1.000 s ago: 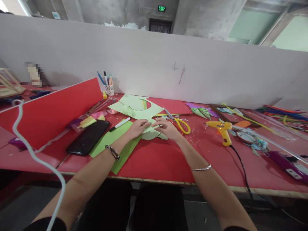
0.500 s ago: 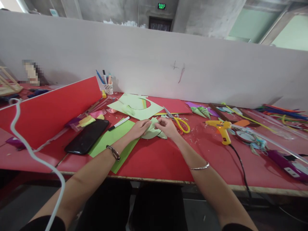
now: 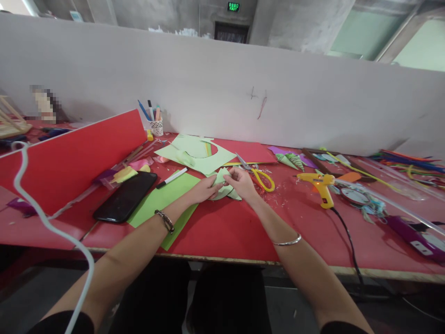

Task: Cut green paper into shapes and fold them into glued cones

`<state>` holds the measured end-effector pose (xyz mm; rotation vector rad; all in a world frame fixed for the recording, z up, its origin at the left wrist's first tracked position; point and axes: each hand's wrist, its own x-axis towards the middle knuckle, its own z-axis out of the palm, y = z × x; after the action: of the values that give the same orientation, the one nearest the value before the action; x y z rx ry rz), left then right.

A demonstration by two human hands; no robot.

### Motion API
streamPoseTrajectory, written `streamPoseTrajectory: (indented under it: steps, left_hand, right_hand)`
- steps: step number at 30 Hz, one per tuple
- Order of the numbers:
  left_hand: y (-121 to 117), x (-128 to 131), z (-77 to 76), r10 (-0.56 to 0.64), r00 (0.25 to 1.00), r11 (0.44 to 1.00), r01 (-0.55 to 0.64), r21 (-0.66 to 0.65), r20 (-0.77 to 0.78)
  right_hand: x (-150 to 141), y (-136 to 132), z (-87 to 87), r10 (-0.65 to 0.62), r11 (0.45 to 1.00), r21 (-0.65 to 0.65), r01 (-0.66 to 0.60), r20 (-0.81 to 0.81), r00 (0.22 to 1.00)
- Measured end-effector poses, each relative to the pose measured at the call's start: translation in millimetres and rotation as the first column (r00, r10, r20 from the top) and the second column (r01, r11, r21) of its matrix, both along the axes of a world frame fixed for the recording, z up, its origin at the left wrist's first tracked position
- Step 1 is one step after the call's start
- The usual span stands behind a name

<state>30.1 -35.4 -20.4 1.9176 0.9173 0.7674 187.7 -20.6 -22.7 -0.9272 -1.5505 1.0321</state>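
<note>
A small piece of pale green paper point(image 3: 220, 176), folded or bent, is pinched between my two hands above the red table. My left hand point(image 3: 205, 189) grips its left side with closed fingers. On its right, the thumb and fingers of my right hand point(image 3: 240, 182) close on the edge. Beneath and behind the hands lie pale green cut paper pieces point(image 3: 235, 195), partly covered. Under my left forearm is a bright green sheet point(image 3: 153, 202). Yellow-handled scissors point(image 3: 263, 180) rest just beyond my right hand.
A black phone point(image 3: 125, 196) and a marker point(image 3: 171, 178) lie to the left. Beyond my hands is a pale green sheet with a cut-out point(image 3: 212, 162). A yellow glue gun point(image 3: 322, 185) stands right, its cord over the table edge. A white cable point(image 3: 52, 222) crosses the left foreground.
The fingers of both hands have closed in on the pale green paper, which is now raised and bent between them. The camera view has shifted slightly; the surrounding things stay put.
</note>
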Motion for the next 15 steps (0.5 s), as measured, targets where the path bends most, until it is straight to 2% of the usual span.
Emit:
streamPoseTrajectory:
  steps: [4, 9, 15]
  left_hand:
    - [-0.8, 0.0, 3.1, -0.046, 0.998, 0.996, 0.049, -0.073, 0.05]
    - [0.1, -0.1, 5.7, 0.001, 0.996, 0.985, 0.015, -0.173, 0.087]
    - [0.4, -0.4, 4.2, -0.019, 0.995, 0.989, 0.033, -0.144, 0.094]
  right_hand:
    - [-0.4, -0.3, 1.1, 0.004, 1.0, -0.007, -0.004, -0.042, 0.999]
    - [0.6, 0.0, 1.1, 0.008, 1.0, 0.002, -0.008, -0.042, 0.999]
    - [2.0, -0.2, 1.3, -0.012, 0.999, 0.042, 0.013, -0.021, 1.0]
